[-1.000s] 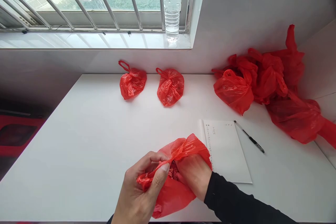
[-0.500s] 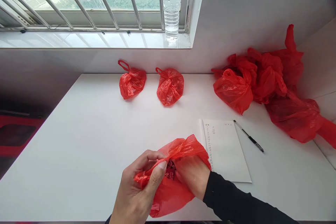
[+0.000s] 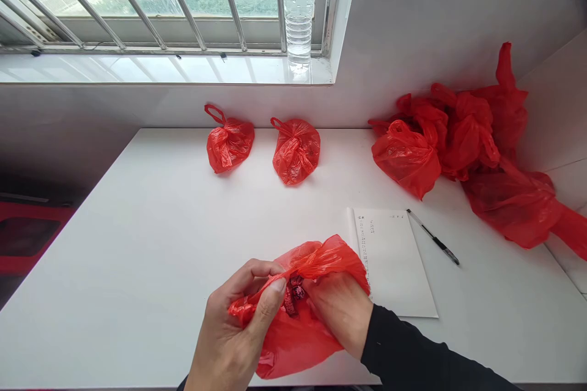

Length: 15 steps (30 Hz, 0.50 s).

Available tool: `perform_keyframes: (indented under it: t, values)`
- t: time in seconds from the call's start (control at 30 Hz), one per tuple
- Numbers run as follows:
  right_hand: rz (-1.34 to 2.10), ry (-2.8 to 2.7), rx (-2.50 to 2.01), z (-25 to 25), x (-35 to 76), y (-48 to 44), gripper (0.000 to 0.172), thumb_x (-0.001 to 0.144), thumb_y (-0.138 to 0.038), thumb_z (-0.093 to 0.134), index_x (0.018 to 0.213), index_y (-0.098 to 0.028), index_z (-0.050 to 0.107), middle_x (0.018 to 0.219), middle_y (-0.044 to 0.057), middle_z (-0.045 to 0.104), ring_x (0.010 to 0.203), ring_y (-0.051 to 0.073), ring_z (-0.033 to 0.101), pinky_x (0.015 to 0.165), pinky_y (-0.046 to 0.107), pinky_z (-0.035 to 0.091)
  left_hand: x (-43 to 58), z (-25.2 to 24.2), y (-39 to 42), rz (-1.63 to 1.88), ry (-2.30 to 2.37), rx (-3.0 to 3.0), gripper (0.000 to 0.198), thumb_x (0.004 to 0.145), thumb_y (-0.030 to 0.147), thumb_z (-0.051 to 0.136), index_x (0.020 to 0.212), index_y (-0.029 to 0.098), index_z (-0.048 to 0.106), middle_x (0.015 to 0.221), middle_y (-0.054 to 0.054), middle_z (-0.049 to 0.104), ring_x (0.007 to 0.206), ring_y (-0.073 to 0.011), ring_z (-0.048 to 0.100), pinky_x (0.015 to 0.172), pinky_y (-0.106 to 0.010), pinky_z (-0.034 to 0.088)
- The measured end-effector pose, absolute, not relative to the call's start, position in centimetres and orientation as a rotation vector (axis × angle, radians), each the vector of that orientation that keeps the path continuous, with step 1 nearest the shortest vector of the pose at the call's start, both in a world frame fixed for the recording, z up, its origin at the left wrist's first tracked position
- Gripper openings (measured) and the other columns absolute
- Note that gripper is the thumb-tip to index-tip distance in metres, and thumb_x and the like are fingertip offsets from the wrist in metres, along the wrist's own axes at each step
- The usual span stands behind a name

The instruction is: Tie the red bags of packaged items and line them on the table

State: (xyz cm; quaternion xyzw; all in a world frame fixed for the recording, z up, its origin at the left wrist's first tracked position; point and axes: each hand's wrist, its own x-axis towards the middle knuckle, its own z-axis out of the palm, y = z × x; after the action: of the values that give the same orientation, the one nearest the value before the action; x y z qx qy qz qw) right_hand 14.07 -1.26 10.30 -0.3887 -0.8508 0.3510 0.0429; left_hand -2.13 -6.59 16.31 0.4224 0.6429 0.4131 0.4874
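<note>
A red plastic bag [image 3: 298, 345] rests near the front edge of the white table, its mouth gathered open. My left hand [image 3: 243, 324] pinches the left side of its rim between thumb and fingers. Through the opening, small dark-red shiny wrapped pieces [image 3: 293, 294] are visible. My right hand [image 3: 342, 305] reaches into the bag up to the wrist; its fingers are hidden by the plastic, so what they hold cannot be made out.
Two small tied red bags [image 3: 230, 145] stand along the wall edge of the table [image 3: 137, 244]. More red bags [image 3: 472, 134] are heaped at the back right. A notebook [image 3: 398, 269] with handwriting and a pen [image 3: 433, 236] lie right of centre. A water bottle [image 3: 299, 12] stands on the windowsill.
The bag's opening has widened slightly, and more of the wrapped pieces show. My left hand has shifted a little left, and my right wrist slightly right. The rest is unchanged.
</note>
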Motion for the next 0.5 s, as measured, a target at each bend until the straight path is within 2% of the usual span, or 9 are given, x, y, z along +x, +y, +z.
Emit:
perform_keyframes:
  t: [0.07,0.17,0.37,0.5]
  values:
    - [1.098,-2.598,-1.189,10.5,14.3,-1.1,0.02,0.088,-0.006,0.051,0.086,-0.019,0.066,0.079,0.001,0.071,0.07,0.015,0.065,0.062,0.025,0.045,-2.1,16.3,-6.5,1.006,1.564,1.04,0.015,0.094,0.04,0.062,0.091,0.026,0.067,0.076,0.003,0.068,0.065,-0.0117,0.061,0.059,-0.017,0.048]
    - [1.027,-2.524,-1.169,11.2,14.7,-0.8,0.017,0.086,-0.009,0.055,0.087,-0.022,0.065,0.079,-0.001,0.069,0.07,0.015,0.063,0.062,0.024,0.044,-2.0,16.3,-6.5,1.015,1.545,1.05,0.015,0.095,0.04,0.061,0.091,0.026,0.067,0.075,0.003,0.067,0.065,-0.0112,0.061,0.058,-0.016,0.048]
    - [0.876,-2.682,-1.33,12.3,15.5,0.0,0.021,0.085,-0.006,0.052,0.086,-0.02,0.067,0.073,0.001,0.068,0.062,0.014,0.06,0.054,0.023,0.042,-1.8,16.6,-6.4,1.01,1.517,1.019,0.017,0.094,0.041,0.061,0.089,0.026,0.066,0.074,0.003,0.069,0.062,-0.012,0.06,0.056,-0.018,0.047]
    - [0.728,-2.733,-1.515,11.3,16.2,0.5,0.021,0.076,0.0,0.054,0.077,-0.015,0.069,0.062,0.006,0.064,0.057,0.019,0.058,0.051,0.03,0.039,-0.8,17.4,-6.1,1.036,1.56,0.928,0.023,0.091,0.045,0.063,0.081,0.024,0.066,0.068,0.003,0.065,0.058,-0.0113,0.054,0.053,-0.019,0.043]
